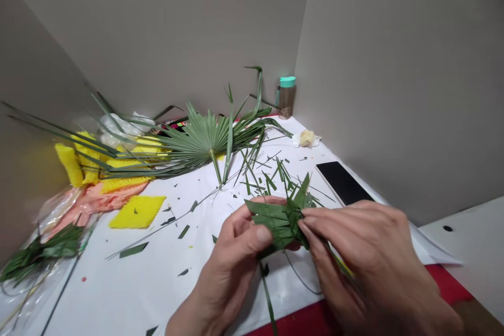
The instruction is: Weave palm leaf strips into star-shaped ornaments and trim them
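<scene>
— Green palm strips [281, 223] sat in a small, flat, folded bundle. Where was this bundle exactly?

— It was between the two hands, above the white sheet [134, 294]. The left hand [232, 268] pinched it, with the thumb on top and the fingers behind. The right hand [366, 257] had its fingers pressed together over the other end.

— Was this a good way of holding?

— I think yes. A firm, even pinch from both sides seemed right, because it could keep the strips flat and stop them from slipping.

— And farther away?

— Cut green scraps [183, 231] lay around on the sheet, and a smartphone [342, 182] lay to the right. Beyond were a fan palm leaf [200, 139], a yellow mesh pad [137, 211] and a bottle with a teal cap [286, 97].
</scene>
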Tool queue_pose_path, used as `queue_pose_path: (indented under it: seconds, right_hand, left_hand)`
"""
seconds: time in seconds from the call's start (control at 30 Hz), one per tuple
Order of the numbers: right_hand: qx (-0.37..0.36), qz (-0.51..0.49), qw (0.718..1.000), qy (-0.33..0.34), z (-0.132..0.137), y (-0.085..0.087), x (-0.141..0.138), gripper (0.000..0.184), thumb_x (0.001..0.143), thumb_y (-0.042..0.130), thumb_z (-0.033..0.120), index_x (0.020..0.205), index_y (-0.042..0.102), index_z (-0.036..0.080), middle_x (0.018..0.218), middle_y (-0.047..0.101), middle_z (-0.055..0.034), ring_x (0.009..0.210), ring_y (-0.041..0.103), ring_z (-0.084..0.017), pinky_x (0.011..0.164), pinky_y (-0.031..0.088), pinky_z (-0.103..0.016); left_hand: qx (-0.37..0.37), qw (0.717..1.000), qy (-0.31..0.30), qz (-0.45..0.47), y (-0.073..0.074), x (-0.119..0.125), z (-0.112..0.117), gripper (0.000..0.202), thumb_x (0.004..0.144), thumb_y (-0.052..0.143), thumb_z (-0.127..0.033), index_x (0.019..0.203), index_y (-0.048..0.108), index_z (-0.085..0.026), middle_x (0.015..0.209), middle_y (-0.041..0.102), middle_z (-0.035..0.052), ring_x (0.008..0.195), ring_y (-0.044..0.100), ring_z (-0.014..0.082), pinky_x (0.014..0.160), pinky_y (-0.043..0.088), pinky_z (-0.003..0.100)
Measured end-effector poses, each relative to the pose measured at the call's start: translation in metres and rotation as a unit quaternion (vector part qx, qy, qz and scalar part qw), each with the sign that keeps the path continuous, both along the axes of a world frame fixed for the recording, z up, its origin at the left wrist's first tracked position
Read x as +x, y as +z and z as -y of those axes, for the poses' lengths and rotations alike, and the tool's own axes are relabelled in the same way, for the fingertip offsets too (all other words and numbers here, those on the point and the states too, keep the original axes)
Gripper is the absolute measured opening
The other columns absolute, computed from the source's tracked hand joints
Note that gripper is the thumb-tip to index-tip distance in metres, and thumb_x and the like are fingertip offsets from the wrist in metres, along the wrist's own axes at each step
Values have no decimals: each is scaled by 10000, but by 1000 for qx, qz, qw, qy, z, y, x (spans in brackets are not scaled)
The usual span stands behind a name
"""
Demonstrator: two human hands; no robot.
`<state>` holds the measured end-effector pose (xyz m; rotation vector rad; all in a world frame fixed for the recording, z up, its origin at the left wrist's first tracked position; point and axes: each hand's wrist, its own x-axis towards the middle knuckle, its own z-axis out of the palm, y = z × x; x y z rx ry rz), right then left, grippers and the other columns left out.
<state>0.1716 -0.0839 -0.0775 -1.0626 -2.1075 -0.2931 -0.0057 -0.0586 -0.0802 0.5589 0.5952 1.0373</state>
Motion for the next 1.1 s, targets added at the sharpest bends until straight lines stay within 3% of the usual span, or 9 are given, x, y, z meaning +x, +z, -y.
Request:
queue_pose_path:
  seconds: [0.13,0.37,0.6,0.73,0.93,1.1]
  right_hand:
    - [36,-42,998,27,8,-9,1,320,873,634,89,1190,631,129,1062,769,-111,960,695,-251,897,430,-468]
    - [45,-143,989,6,9,-14,-19,260,811,619,9,1038,680,121,992,779,-96,889,713,-229,793,505,-431]
    - [13,-194,981,15,7,-23,-22,308,806,638,-41,1080,659,98,1016,768,-123,953,689,-224,823,507,-438]
    - [-11,-216,976,15,3,-25,-25,335,804,620,-50,1091,661,117,1060,746,-91,945,679,-211,835,505,-437]
    - [-14,-201,979,20,-3,-21,-28,319,823,628,-66,1088,644,111,1010,762,-83,935,694,-194,842,511,-413]
    - [-32,-193,981,12,-6,-17,-27,233,866,625,-23,1027,643,145,967,776,-39,861,697,-153,831,495,-384]
  left_hand:
    - [1,998,8,-58,4,-1,-2,306,646,901,-223,936,804,-200,795,777,13,709,668,115,728,506,202]
    - [-29,997,19,-62,0,6,-4,227,636,905,-150,830,823,-234,753,781,-31,649,660,60,630,473,129]
    - [-37,997,36,-55,-8,9,-9,197,676,877,-151,859,810,-180,732,771,-8,674,676,75,694,508,139]
    - [-54,996,16,-63,-7,8,-10,292,717,833,-153,1005,808,-200,770,796,31,688,698,103,714,528,168]
    - [-49,997,-8,-54,-5,6,-11,109,727,813,-161,835,807,-165,706,764,32,662,698,119,693,541,176]
    - [-68,996,-7,-59,-6,5,-11,92,706,816,-149,791,781,-149,686,748,35,626,682,117,658,534,185]
